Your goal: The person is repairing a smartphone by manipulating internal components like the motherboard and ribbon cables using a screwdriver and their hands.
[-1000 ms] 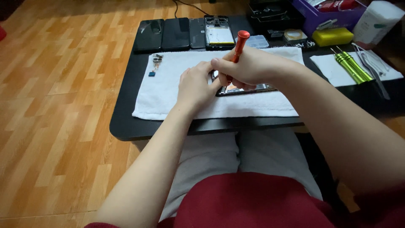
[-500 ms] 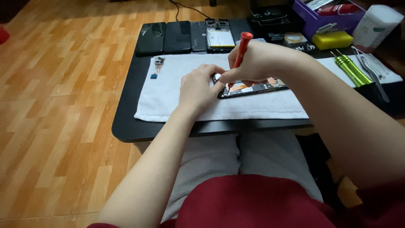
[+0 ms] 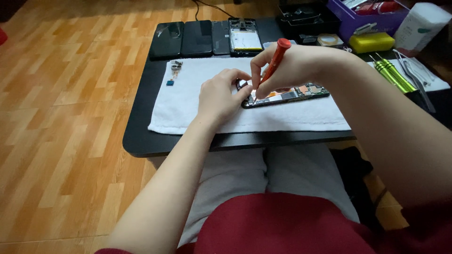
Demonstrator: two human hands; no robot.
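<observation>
Opened phone [image 3: 292,95], back cover off, circuit board exposed, lies on a white towel [image 3: 197,101] spread over a black low table [image 3: 141,141]. Left hand [image 3: 219,96] rests on the phone's left end, fingers curled against its edge, steadying it. Right hand [image 3: 287,63] pinches a red screwdriver [image 3: 270,70], tip down on the phone near that same end. Beyond the phone, far right: a purple box [image 3: 367,21] holding red-and-white items, too blurred to identify; beside it a white container [image 3: 419,23] with a small green mark, and a yellow block [image 3: 372,42]. Right of the phone: two green tools [image 3: 393,75]. Behind the towel: row of dark phones [image 3: 188,37], one opened. Small loose parts [image 3: 175,70] sit on the towel's far left corner.
</observation>
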